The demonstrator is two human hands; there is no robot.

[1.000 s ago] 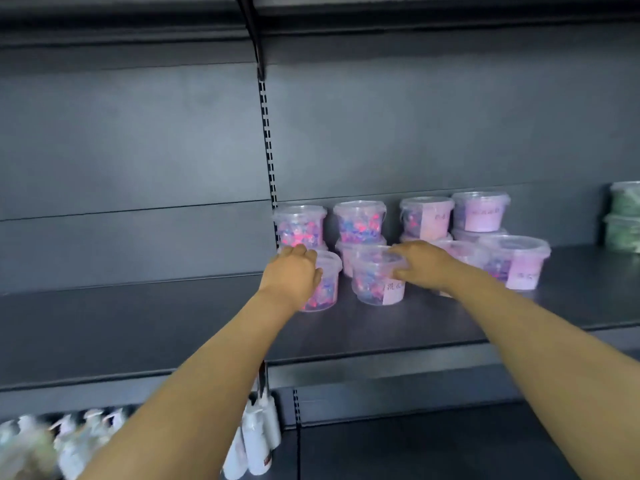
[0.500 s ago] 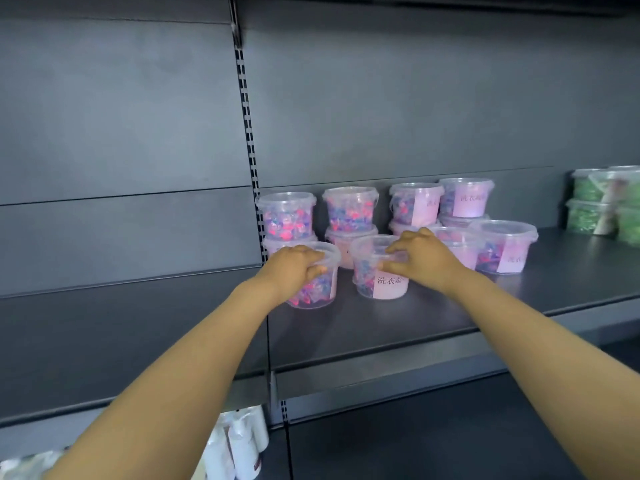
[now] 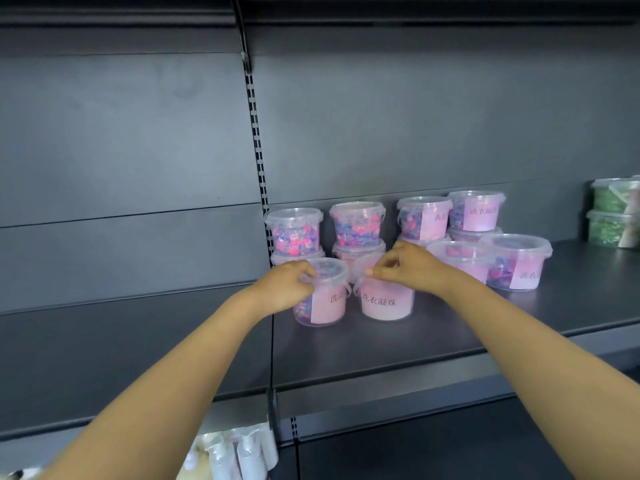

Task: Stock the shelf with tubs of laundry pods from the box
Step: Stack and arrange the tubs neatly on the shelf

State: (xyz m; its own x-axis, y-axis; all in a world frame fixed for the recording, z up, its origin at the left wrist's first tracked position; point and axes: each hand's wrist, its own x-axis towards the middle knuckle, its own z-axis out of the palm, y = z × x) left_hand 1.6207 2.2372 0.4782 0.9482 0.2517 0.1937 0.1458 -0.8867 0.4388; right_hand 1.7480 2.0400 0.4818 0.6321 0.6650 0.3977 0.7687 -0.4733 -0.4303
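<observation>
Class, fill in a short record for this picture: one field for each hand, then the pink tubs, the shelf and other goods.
Left hand: grips the leftmost front tub at its rim
Right hand: pinches the rim of the next tub
Back tubs: stacked two high
Shelf: dark metal
Green tubs: far right, stacked

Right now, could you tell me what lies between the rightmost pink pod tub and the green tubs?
Nothing. In the head view, only bare dark shelf separates the rightmost pink pod tub from the green tubs.
</observation>
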